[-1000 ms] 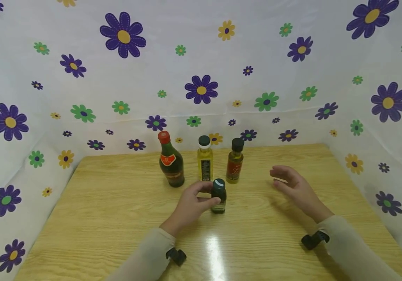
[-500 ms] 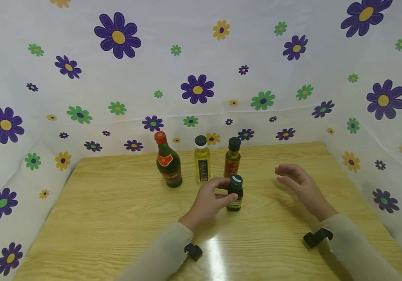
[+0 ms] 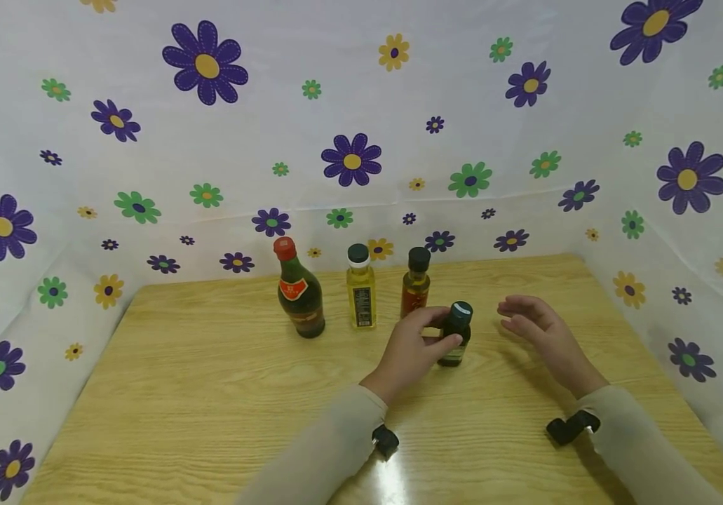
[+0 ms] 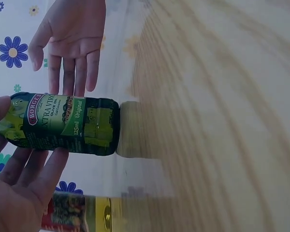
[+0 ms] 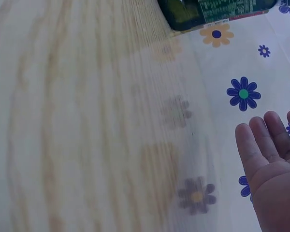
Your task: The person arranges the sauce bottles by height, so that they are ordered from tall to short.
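My left hand (image 3: 413, 351) grips a small dark green olive oil bottle (image 3: 454, 344), thumb on the near side and fingers behind it. In the left wrist view the bottle (image 4: 70, 123) shows a green label reading "Borges" and "Original 125ml"; its cap is hidden by the hand. The bottle stays upright, its base close over the table. To the right of it, my right hand (image 3: 547, 340) hovers with fingers loosely bent and nothing in them. The right wrist view shows that hand (image 5: 275, 164) with fingers extended, apart from the bottle (image 5: 217, 10).
A green bottle with a red cap (image 3: 301, 301), a yellow oil bottle (image 3: 362, 298) and a red-labelled bottle with a black cap (image 3: 415, 284) stand in a row behind. The wooden table (image 3: 210, 393) meets a flowered cloth (image 3: 260, 119) at back and sides.
My left hand has carried the olive oil bottle to the right, from in front of the yellow oil bottle toward my right hand. The right hand has barely moved.
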Demonstrator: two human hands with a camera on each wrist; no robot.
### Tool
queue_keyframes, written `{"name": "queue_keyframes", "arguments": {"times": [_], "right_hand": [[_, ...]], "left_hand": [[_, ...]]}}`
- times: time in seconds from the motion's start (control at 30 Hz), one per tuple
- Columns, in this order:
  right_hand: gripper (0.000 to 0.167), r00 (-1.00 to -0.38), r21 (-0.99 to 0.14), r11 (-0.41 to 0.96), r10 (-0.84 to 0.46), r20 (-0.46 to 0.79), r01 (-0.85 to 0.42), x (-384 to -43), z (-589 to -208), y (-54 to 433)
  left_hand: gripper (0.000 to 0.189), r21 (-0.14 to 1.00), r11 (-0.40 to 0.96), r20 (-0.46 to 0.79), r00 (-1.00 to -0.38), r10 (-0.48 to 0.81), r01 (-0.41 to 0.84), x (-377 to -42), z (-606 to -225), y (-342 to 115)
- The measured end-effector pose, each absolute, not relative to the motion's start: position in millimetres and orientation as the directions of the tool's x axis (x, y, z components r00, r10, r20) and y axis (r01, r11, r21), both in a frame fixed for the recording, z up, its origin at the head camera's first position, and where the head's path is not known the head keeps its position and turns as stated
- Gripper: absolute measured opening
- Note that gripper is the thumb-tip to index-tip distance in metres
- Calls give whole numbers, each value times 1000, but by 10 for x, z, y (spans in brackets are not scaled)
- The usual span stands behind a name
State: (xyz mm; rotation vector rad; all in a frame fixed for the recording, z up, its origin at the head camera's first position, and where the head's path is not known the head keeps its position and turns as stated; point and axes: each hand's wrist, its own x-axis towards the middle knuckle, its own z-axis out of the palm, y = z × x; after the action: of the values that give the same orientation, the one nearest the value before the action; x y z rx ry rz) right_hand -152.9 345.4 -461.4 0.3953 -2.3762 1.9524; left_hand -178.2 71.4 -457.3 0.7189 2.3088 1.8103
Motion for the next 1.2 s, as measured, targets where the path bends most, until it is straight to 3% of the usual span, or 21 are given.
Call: {"name": "queue_keyframes", "arguments": {"times": [0.23, 0.47, 0.73, 1.2], "right_hand": [[38, -962, -964, 119, -170, 215, -236, -1557, -4624, 3459], [31, -970, -982, -29, -153, 187, -185, -1586, -4668, 3488], [34, -978, -990, -42, -153, 140, -135, -1641, -4683, 3478], [33, -979, -992, -10, -159, 130, -130, -1662, -4658, 3531]], "left_hand": [[43, 927, 186, 226, -880, 418, 327, -1844, -4542, 954], [41, 911, 227, 241, -891, 385, 345, -1960, -4501, 1164], [41, 870, 307, 282, -899, 334, 387, -2107, -4440, 1311], [43, 863, 363, 245, -920, 307, 351, -2219, -4496, 1348]]}}
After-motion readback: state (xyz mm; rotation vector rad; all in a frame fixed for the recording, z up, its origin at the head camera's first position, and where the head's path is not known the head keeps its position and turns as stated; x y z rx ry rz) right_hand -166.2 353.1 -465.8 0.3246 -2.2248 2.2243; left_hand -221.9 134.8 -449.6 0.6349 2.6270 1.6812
